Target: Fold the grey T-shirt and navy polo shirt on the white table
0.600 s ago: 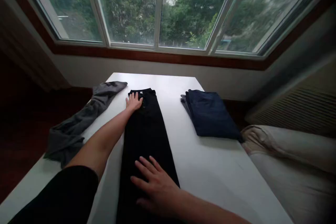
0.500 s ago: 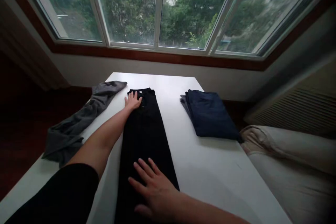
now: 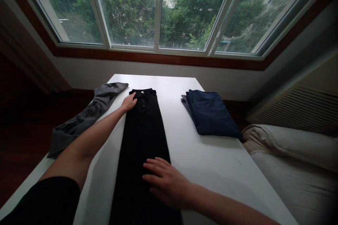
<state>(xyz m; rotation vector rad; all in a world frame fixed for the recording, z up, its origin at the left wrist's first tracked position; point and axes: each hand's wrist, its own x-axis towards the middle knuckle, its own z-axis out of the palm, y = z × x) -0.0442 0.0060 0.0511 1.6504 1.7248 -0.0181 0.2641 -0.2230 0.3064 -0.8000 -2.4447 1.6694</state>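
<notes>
A pair of black trousers (image 3: 142, 137) lies lengthwise down the white table, its waistband at the far end. My left hand (image 3: 129, 102) rests at the left edge of the trousers just below the waistband, index finger and thumb apart; its other fingers are hard to make out. Nearer to me, my right hand (image 3: 169, 181) is over the right side of the leg part, palm down with fingers stretched out to the left. The lower end of the trousers runs out of view at the bottom.
Along the left edge of the white table (image 3: 211, 168) lies a crumpled grey garment (image 3: 79, 124), partly behind my left arm. A folded dark blue garment (image 3: 213, 114) sits at the right edge, with grey cloth under it. Beige upholstery (image 3: 293, 158) borders the right side, windows (image 3: 158, 10) the far side.
My left hand has slid slightly left from lying spread on the trousers to their edge. My right hand has shifted right, and its fingers have turned further leftward.
</notes>
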